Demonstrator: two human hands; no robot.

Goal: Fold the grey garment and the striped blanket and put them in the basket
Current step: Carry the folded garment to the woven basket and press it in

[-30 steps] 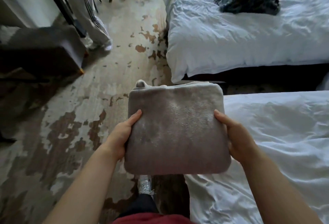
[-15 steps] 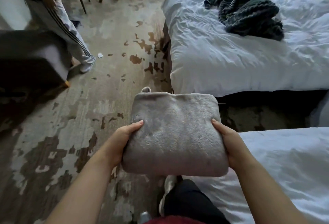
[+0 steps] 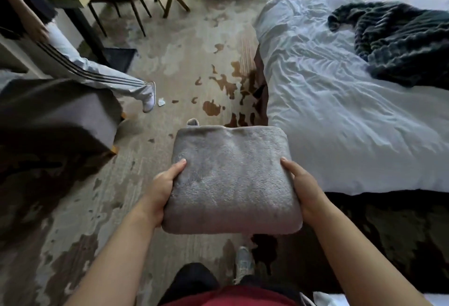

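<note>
The worn, blotched floor [image 3: 170,62] fills the view from twelve o'clock down to seven. A bed [image 3: 328,123] under a crumpled white duvet takes up the right side, from one o'clock to four. At nine o'clock stands a grey upholstered seat [image 3: 60,116] on short wooden feet.

The striped blanket [image 3: 401,38], dark and ribbed, lies unfolded in a loose heap on the bed at about two o'clock, well apart from the hands.

The grey garment [image 3: 230,179] is just below the middle of the view, toward six o'clock. It is folded into a thick, soft square and held flat in the air above the floor, near the bed's edge but not touching it. A small loop of its cloth sticks out at its far left corner.

At ten o'clock another person's leg [image 3: 97,75], in pale trousers with dark side stripes, ends in a white shoe on the floor beside the seat.

The left hand [image 3: 161,191] grips the garment's left edge and the right hand [image 3: 305,191] grips its right edge. Each thumb lies on top of the cloth, and the fingers go underneath, out of sight.

At six o'clock, below the bundle, the wearer's own grey shoe [image 3: 244,265] is on the floor. A small white scrap [image 3: 161,102] lies by the other person's foot.
</note>
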